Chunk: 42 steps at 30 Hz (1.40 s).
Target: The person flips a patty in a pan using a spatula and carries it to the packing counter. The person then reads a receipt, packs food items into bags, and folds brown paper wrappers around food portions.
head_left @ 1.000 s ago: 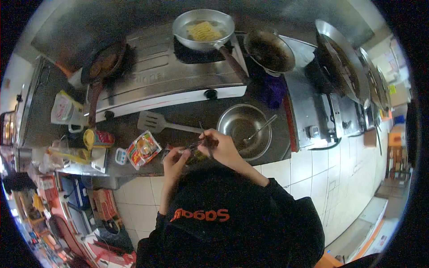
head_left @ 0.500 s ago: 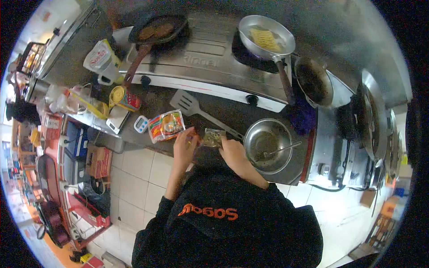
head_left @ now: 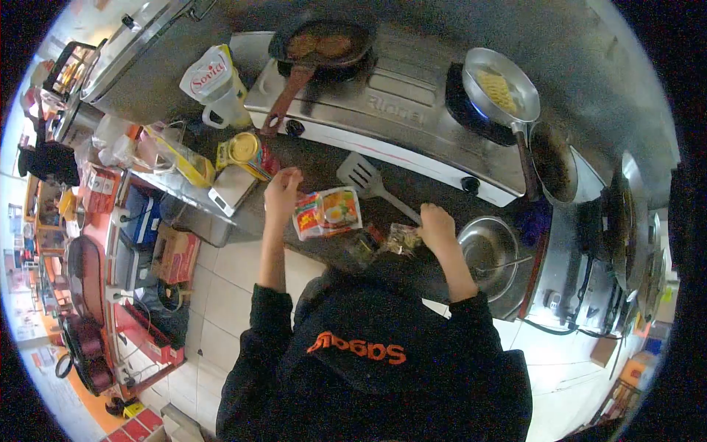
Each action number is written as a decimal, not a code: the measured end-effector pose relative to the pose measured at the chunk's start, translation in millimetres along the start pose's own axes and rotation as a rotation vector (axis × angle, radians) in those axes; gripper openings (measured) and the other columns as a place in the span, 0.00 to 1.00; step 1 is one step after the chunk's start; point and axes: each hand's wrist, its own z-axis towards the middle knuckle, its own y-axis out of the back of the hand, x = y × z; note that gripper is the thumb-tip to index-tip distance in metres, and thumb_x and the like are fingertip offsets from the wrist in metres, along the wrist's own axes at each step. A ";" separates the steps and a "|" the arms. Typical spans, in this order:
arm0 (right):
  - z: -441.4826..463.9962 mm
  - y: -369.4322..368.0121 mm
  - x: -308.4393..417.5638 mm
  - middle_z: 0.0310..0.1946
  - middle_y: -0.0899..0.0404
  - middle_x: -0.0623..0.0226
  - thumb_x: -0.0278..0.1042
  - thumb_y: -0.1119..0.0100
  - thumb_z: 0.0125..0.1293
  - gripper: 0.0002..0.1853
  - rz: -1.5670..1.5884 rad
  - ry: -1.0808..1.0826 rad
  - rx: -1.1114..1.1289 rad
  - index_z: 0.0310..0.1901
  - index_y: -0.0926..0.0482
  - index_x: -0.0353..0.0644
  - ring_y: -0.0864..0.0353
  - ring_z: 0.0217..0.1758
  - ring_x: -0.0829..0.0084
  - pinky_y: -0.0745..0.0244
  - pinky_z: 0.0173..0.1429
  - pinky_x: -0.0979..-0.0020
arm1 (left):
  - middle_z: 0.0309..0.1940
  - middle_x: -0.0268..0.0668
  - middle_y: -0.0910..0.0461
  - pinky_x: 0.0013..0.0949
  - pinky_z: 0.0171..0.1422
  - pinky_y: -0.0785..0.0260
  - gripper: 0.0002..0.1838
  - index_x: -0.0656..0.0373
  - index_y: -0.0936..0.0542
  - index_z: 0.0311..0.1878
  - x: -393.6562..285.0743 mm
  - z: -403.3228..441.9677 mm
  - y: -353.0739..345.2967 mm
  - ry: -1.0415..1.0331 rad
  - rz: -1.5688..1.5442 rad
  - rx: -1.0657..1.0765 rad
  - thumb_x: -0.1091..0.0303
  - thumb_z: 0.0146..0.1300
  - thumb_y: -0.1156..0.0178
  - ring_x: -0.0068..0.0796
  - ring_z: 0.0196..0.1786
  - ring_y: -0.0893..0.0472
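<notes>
My left hand (head_left: 282,194) is raised over the counter between a red and yellow can (head_left: 247,151) and a colourful food packet (head_left: 328,212). Its fingers are loosely bent, with a gap at the thumb and nothing visible between them. My right hand (head_left: 438,225) is closed on the edge of a small clear packet (head_left: 401,239) with greenish contents. Just left of that packet lies another dark, shiny wrapper (head_left: 363,247). A slotted spatula (head_left: 361,174) lies behind, its handle running to my right hand. Right of this hand stands a metal bowl (head_left: 488,254) holding a utensil.
On the stove (head_left: 401,107), a pan (head_left: 508,85) holds yellow noodles over a blue flame, and a dark pan (head_left: 324,44) holds brown patties. A scale (head_left: 232,193), a plastic jug (head_left: 221,92) and bagged items stand left. A blackened wok (head_left: 552,166) is at right.
The view has shifted, so the stove and counter appear further right. My left hand has moved away from the clear packet, up and left past the food packet. My right hand still has the clear packet.
</notes>
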 end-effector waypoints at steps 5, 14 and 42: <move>-3.0 28.3 1.7 0.30 0.21 0.52 0.31 0.39 0.54 0.16 0.300 -0.049 -0.018 0.43 0.32 0.41 0.20 0.37 0.49 0.27 0.41 0.53 | 0.33 0.44 0.19 0.27 0.18 0.31 0.24 0.67 0.32 0.57 -7.0 60.4 -35.9 -0.086 -0.118 -0.092 0.57 0.67 0.45 0.30 0.20 0.18; -50.1 186.3 59.7 0.33 0.19 0.56 0.32 0.41 0.57 0.14 0.118 -0.130 0.056 0.44 0.31 0.45 0.19 0.39 0.52 0.27 0.42 0.54 | 0.38 0.56 0.23 0.44 0.38 0.30 0.20 0.64 0.32 0.60 5.8 88.9 -50.3 -0.356 0.232 -0.347 0.62 0.70 0.51 0.46 0.28 0.20; 272.2 342.0 106.3 0.35 0.17 0.62 0.31 0.35 0.48 0.09 -0.586 0.098 -0.279 0.34 0.20 0.45 0.18 0.43 0.57 0.24 0.44 0.59 | 0.35 0.38 0.19 0.24 0.30 0.30 0.18 0.63 0.31 0.55 -70.8 22.3 9.6 -0.051 -0.544 -0.014 0.58 0.73 0.57 0.26 0.30 0.18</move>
